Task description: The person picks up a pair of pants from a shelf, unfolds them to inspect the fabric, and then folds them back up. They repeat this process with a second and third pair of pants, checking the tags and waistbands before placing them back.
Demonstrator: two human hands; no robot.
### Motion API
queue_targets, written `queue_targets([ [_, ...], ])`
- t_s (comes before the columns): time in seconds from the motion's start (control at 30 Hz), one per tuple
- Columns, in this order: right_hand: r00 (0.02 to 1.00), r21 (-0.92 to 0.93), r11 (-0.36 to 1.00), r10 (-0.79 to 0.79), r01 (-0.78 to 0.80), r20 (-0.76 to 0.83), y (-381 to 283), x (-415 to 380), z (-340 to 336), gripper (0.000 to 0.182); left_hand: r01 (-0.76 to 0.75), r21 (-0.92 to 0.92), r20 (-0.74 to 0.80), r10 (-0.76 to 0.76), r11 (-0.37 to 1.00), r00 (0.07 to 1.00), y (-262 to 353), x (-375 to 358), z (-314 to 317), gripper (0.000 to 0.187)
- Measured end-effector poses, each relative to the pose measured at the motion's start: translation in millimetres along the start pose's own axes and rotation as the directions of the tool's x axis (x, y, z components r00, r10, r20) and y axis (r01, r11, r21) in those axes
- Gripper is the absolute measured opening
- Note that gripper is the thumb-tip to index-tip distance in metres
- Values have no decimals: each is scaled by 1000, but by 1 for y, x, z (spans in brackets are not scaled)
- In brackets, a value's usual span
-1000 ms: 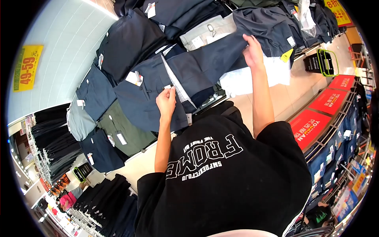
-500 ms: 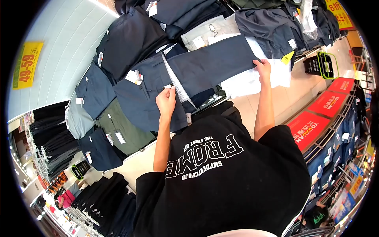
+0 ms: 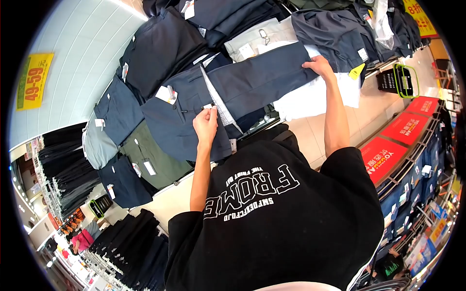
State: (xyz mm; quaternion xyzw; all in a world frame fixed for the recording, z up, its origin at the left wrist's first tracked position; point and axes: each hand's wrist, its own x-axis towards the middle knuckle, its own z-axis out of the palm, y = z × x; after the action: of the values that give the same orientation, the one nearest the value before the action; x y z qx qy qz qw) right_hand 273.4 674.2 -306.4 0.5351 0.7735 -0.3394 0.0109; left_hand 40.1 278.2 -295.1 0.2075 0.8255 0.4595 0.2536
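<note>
Dark navy trousers point(image 3: 262, 72) lie spread over a pile of folded clothes, with the pale waistband lining showing. My left hand point(image 3: 205, 126) is closed in a pinch on the trousers at the waist opening, beside a small fastening. At the far right end of the garment, my right hand point(image 3: 318, 67) has its fingers bent over the fabric edge, apparently gripping it. A white paper tag point(image 3: 166, 94) lies on the trousers to the left. White cloth point(image 3: 310, 102) shows under their right end.
Black trousers point(image 3: 162, 46), olive trousers point(image 3: 153, 155) and light grey trousers point(image 3: 252, 41) surround the spread pair. A black shopping basket point(image 3: 388, 80) stands on the floor at right. Red signs point(image 3: 383, 160) top a rack of jeans. Black garments hang point(image 3: 128, 247) at lower left.
My right hand has moved up along the end edge of the trousers, from the lower corner toward the upper one. My left hand stays at the waist opening.
</note>
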Motion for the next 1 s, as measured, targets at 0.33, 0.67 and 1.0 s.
queue_targets([
  [0.33,872,-263,842,-401,472,282,-95,-77,67,56,-9,13,-16,9,1000,1000,2,-1,1,37],
  [0.67,875,-178,958,-280,226,-394,-69,-70,98,53,-109,344,-163,174,932,971,25,-14,12,43],
  [1.0,979,289,945,-185,155,80,-70,-41,107,44,-86,644,-83,181,760,980,39,-57,13,31],
])
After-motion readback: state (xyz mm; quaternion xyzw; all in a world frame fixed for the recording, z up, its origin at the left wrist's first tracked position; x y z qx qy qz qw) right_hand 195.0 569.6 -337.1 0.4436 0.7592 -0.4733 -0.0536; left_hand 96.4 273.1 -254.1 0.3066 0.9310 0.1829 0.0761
